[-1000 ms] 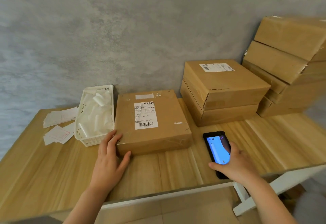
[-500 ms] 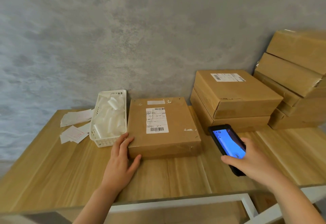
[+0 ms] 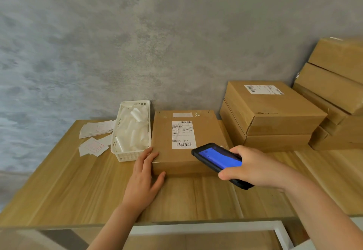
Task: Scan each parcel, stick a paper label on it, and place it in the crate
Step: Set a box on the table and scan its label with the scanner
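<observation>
A flat brown cardboard parcel (image 3: 167,143) lies on the wooden table (image 3: 78,190), a white shipping label (image 3: 183,134) with barcodes on its top. My left hand (image 3: 143,179) rests flat on the table against the parcel's near left corner, fingers spread. My right hand (image 3: 255,168) grips a black phone-like scanner (image 3: 218,161) with a lit blue screen, held over the parcel's near right corner, just right of the label.
A white plastic basket (image 3: 119,151) of curled white paper strips stands left of the parcel. Loose paper slips (image 3: 94,137) lie further left. Two stacked boxes (image 3: 275,120) and a taller box pile (image 3: 337,96) stand at the right against the grey wall.
My right hand has carried the scanner left and forward from the table's right side to above the parcel's near right corner. My left hand has stayed at the parcel's corner.
</observation>
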The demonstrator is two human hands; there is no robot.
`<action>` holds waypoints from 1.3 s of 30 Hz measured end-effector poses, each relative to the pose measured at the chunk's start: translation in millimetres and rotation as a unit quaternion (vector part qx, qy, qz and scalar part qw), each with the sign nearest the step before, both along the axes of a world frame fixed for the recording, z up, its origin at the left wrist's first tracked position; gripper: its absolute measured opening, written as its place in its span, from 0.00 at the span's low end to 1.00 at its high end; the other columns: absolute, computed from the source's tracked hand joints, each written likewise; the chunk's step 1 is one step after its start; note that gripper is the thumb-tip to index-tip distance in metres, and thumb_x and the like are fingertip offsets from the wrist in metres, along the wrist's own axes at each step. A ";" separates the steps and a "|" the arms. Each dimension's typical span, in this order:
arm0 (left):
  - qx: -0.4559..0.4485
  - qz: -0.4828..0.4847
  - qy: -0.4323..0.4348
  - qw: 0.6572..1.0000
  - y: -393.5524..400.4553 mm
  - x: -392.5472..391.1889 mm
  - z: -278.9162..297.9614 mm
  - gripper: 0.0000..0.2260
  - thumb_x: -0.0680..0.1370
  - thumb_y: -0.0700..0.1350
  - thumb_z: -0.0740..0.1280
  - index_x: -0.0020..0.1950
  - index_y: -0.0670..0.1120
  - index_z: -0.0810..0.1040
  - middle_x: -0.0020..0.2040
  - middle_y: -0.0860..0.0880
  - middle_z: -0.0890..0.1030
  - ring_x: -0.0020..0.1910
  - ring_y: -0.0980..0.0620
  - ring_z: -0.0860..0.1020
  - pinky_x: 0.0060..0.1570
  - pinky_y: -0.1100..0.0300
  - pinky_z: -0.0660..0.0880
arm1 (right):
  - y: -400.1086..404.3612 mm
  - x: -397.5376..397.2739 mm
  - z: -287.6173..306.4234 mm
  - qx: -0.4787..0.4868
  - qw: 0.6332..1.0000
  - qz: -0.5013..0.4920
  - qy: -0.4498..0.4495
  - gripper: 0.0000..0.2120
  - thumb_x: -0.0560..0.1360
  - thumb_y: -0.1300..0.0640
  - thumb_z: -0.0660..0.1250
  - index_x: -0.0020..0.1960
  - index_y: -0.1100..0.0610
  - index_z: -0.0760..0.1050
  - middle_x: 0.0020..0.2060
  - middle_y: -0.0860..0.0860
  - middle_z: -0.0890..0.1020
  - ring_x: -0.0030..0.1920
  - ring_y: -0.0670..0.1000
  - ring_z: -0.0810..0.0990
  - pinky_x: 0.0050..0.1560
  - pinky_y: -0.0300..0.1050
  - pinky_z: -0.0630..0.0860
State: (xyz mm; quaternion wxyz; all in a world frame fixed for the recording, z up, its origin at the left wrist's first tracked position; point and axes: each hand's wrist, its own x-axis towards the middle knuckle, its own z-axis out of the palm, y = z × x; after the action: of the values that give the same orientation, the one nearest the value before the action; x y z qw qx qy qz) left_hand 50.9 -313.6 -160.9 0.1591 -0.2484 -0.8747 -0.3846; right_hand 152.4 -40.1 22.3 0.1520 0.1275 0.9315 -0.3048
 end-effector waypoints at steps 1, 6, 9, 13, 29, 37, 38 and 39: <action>-0.001 0.000 0.000 1.000 -0.2 0.2 0.1 0.28 0.77 0.58 0.63 0.75 0.52 0.63 0.76 0.54 0.60 0.75 0.54 0.62 0.72 0.56 0.62 | -1.5 -0.5 0.4 0.006 1.000 0.005 -0.002 0.24 0.63 0.39 0.75 0.54 0.45 0.72 0.47 0.45 0.80 0.45 0.46 0.81 0.45 0.44 0.78; -0.001 0.000 0.000 1.000 -0.9 0.7 -0.7 0.28 0.77 0.58 0.63 0.75 0.52 0.63 0.76 0.56 0.59 0.75 0.56 0.61 0.73 0.58 0.61 | -3.0 -3.3 1.6 0.020 1.000 0.012 -0.009 0.26 0.62 0.37 0.75 0.54 0.46 0.72 0.47 0.45 0.80 0.46 0.46 0.81 0.48 0.47 0.80; -0.001 0.000 0.001 1.000 -1.0 0.1 -1.3 0.28 0.77 0.58 0.63 0.75 0.52 0.63 0.76 0.56 0.59 0.75 0.55 0.62 0.73 0.58 0.61 | 0.7 -3.5 3.1 0.026 1.000 0.014 -0.012 0.27 0.61 0.36 0.75 0.54 0.46 0.72 0.48 0.45 0.80 0.46 0.46 0.81 0.49 0.47 0.80; 0.003 -0.002 0.000 1.000 -0.7 0.2 -1.8 0.28 0.77 0.57 0.63 0.75 0.52 0.63 0.76 0.54 0.61 0.75 0.54 0.63 0.72 0.56 0.63 | 8.7 -3.7 10.0 0.037 0.999 0.018 -0.010 0.29 0.59 0.34 0.74 0.55 0.45 0.73 0.48 0.45 0.80 0.46 0.46 0.81 0.48 0.46 0.79; 0.000 0.003 0.009 1.000 -0.6 -1.3 -4.8 0.27 0.76 0.57 0.63 0.73 0.50 0.65 0.76 0.52 0.62 0.75 0.52 0.64 0.72 0.54 0.64 | 21.9 1.9 38.2 0.052 0.997 0.057 -0.026 0.24 0.63 0.38 0.76 0.54 0.47 0.74 0.48 0.48 0.81 0.46 0.49 0.83 0.47 0.46 0.80; -0.008 0.010 -0.008 1.000 -0.2 0.6 -1.7 0.29 0.75 0.61 0.61 0.75 0.53 0.63 0.76 0.55 0.60 0.74 0.57 0.63 0.66 0.70 0.59 | 21.2 6.7 45.5 0.033 0.996 0.075 -0.026 0.25 0.67 0.42 0.77 0.57 0.49 0.71 0.50 0.50 0.80 0.45 0.48 0.82 0.39 0.39 0.79; -0.008 0.010 -0.007 1.000 -0.3 0.8 -1.4 0.29 0.75 0.61 0.61 0.75 0.53 0.63 0.76 0.55 0.60 0.73 0.57 0.63 0.66 0.69 0.61 | 21.0 7.7 44.2 0.037 0.996 0.076 -0.025 0.26 0.66 0.41 0.76 0.58 0.48 0.71 0.50 0.50 0.80 0.46 0.49 0.82 0.41 0.41 0.80; -0.007 0.010 -0.005 1.000 -0.4 1.0 -1.2 0.29 0.75 0.61 0.61 0.75 0.53 0.63 0.77 0.55 0.60 0.73 0.57 0.63 0.66 0.67 0.62 | 21.0 8.4 42.9 0.039 0.996 0.078 -0.024 0.26 0.66 0.41 0.76 0.58 0.48 0.71 0.50 0.49 0.80 0.47 0.49 0.82 0.43 0.42 0.80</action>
State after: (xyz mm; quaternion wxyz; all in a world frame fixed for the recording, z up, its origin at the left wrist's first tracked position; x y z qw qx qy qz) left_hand 51.9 -314.0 -162.1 0.1564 -0.2389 -0.8805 -0.3785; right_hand 160.8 -19.1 65.2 0.1922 0.0677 0.9460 -0.2520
